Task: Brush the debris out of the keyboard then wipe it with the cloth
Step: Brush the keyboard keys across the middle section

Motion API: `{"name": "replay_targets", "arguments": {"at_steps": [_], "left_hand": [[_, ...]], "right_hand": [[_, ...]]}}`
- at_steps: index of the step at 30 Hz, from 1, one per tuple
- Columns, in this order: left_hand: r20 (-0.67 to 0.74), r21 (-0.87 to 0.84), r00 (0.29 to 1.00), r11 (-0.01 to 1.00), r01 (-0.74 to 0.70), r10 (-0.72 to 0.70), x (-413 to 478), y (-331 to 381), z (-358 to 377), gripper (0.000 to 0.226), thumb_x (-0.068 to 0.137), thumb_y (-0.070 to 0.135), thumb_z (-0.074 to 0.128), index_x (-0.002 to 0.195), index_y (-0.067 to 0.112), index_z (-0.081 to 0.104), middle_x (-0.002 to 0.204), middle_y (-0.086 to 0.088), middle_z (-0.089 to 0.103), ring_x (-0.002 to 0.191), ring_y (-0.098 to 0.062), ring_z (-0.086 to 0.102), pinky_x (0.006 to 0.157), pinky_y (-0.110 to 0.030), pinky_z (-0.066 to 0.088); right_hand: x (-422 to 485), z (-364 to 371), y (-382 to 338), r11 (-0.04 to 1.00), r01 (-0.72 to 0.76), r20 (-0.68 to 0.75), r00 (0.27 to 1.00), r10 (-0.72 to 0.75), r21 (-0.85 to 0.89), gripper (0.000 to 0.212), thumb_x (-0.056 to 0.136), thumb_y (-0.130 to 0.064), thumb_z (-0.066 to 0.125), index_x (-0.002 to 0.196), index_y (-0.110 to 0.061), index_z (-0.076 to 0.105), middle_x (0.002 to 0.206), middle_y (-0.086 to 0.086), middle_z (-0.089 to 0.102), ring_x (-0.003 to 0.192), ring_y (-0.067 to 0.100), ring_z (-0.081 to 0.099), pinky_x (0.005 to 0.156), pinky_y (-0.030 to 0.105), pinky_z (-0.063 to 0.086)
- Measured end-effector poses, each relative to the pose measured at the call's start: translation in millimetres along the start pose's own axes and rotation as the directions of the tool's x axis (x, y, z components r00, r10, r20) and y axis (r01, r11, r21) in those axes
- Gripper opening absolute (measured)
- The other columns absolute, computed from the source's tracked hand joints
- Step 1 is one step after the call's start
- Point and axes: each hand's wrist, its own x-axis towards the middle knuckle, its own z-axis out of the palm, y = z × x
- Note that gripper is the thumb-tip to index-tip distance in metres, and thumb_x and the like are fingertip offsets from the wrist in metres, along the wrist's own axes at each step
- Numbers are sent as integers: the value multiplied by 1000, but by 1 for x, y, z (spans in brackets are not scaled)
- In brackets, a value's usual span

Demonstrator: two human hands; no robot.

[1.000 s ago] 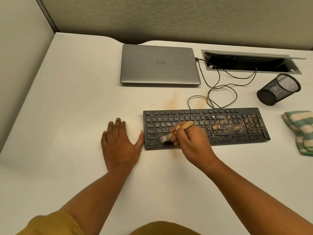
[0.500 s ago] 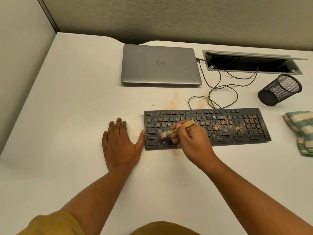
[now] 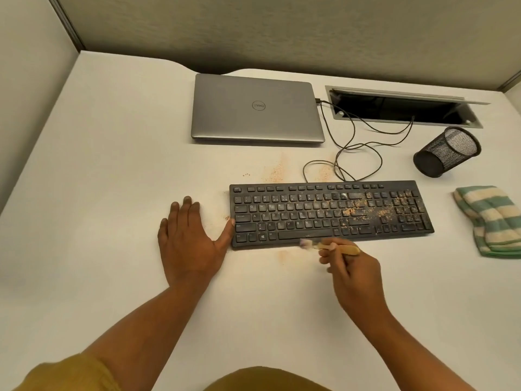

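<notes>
A black keyboard [image 3: 329, 213] lies across the middle of the white desk, with tan crumbs scattered over its right half. My right hand [image 3: 349, 272] grips a small wooden-handled brush [image 3: 332, 246], whose bristles sit at the keyboard's front edge below the space bar. My left hand [image 3: 191, 238] rests flat on the desk left of the keyboard, its thumb touching the keyboard's left end. A green and cream striped cloth [image 3: 490, 221] lies folded to the right of the keyboard.
A closed silver laptop [image 3: 256, 108] sits behind the keyboard. Looped cables [image 3: 355, 153] run from it into an open cable hatch [image 3: 400, 108]. A black mesh cup [image 3: 448, 150] lies tipped at the right. Crumb patches [image 3: 275, 173] dust the desk behind and in front of the keyboard.
My right hand has pulled the brush off the left-hand keys, down and to the right, to the keyboard's front edge. My left hand has stayed put.
</notes>
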Motion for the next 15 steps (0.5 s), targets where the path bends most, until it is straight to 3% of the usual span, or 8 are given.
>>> {"name": "replay_targets", "arguments": {"at_steps": [3, 8, 10, 13, 15], "left_hand": [[-7, -1, 1000, 1000, -6, 6, -1, 0, 1, 86, 85, 75, 36, 142, 12, 46, 155, -4, 39, 148, -23, 26, 119, -44, 20], [-8, 2, 1000, 1000, -13, 13, -1, 0, 0, 88, 84, 76, 34, 142, 11, 46, 155, -6, 40, 147, -24, 27, 119, -45, 21], [-4, -1, 1000, 1000, -12, 12, -1, 0, 0, 87, 85, 75, 34, 142, 11, 46, 155, -5, 39, 148, -24, 26, 119, -45, 20], [-10, -9, 1000, 1000, -14, 14, -2, 0, 0, 86, 85, 75, 35, 141, 11, 47, 155, -5, 40, 148, -24, 26, 119, -45, 20], [-11, -10, 1000, 1000, -16, 16, -2, -1, 1, 86, 85, 75, 35, 140, 11, 47, 155, -5, 40, 148, -24, 27, 119, -46, 21]], "right_hand": [[-8, -27, 18, 998, -47, -161, 986, 40, -39, 21, 101, -27, 45, 105, -27, 65, 83, -18, 69, 84, 0, 68, 71, 47, 60], [-5, -25, 11, 1000, 1, -174, 985, 4, 25, 23, 100, -30, 46, 111, -26, 66, 93, -14, 71, 89, 4, 68, 72, 38, 60], [-1, -15, 0, 998, 30, -108, 994, -24, 60, 21, 100, -30, 47, 111, -30, 65, 91, -16, 71, 85, 9, 67, 70, 36, 58], [-8, 0, -13, 993, 106, 134, 985, -112, 53, 21, 102, -32, 48, 112, -38, 66, 95, -23, 70, 89, 5, 67, 75, 24, 54], [-10, 1, -16, 991, 119, 181, 975, -129, 65, 25, 99, -34, 47, 112, -32, 68, 98, -21, 71, 93, 4, 67, 79, 22, 54]]}}
